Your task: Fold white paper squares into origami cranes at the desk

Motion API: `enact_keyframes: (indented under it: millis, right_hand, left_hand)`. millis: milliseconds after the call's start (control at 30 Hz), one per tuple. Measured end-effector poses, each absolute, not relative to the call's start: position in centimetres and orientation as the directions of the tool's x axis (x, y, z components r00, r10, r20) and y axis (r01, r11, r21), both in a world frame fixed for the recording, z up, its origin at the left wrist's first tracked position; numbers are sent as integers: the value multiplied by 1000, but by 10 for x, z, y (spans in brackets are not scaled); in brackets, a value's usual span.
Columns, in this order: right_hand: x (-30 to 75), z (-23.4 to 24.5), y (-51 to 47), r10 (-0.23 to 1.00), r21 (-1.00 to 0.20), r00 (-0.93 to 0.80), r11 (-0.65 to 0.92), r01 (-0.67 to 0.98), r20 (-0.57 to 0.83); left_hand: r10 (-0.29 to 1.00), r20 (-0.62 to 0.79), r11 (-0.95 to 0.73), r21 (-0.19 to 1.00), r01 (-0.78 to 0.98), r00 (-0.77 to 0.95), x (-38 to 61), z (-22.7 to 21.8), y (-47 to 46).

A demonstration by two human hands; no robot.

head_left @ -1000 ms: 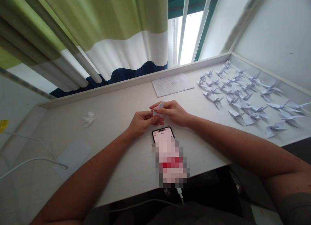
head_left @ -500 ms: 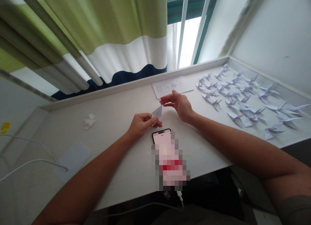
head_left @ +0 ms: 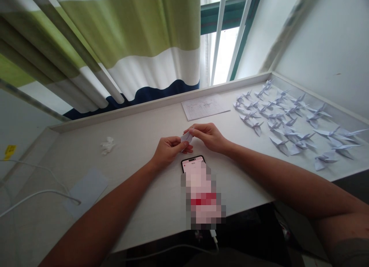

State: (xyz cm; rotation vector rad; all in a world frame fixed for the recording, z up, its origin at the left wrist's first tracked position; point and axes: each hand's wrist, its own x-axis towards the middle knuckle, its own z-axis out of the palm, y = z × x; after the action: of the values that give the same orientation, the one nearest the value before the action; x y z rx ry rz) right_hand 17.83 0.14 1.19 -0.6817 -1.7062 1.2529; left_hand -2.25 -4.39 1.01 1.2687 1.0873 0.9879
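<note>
A small piece of folded white paper (head_left: 186, 137) is held above the desk, just beyond the phone. My left hand (head_left: 170, 148) is closed on its lower left part, thumb on top. With thumb and fingertips, my right hand (head_left: 208, 136) pinches the upper tip of the same paper. Fingers of both hands hide part of its folds. Several white folded paper cranes (head_left: 288, 123) stand in loose rows on the right side of the desk.
A phone (head_left: 201, 194), its screen mostly blurred, lies at the near edge with a white cable (head_left: 215, 236) plugged in. Printed sheets (head_left: 204, 107) lie at the back. On the left are crumpled tissue (head_left: 107, 146), a blank paper (head_left: 88, 190) and another cable (head_left: 43, 192). A raised rim (head_left: 129, 110) borders the desk.
My right hand has come down and left from an open pose and now grips the paper's tip. The left hand keeps its hold in nearly the same place.
</note>
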Motion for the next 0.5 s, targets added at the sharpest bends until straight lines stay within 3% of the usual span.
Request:
enact_keyframes:
  millis: [200, 500]
  right_hand:
    - [182, 12, 4, 798, -941, -508, 326, -87, 324]
    - [182, 11, 4, 835, -926, -419, 375, -41, 357]
  left_hand:
    - [975, -75, 71, 997, 24, 211, -23, 9, -43]
    - [976, -68, 62, 997, 35, 206, -22, 8, -44]
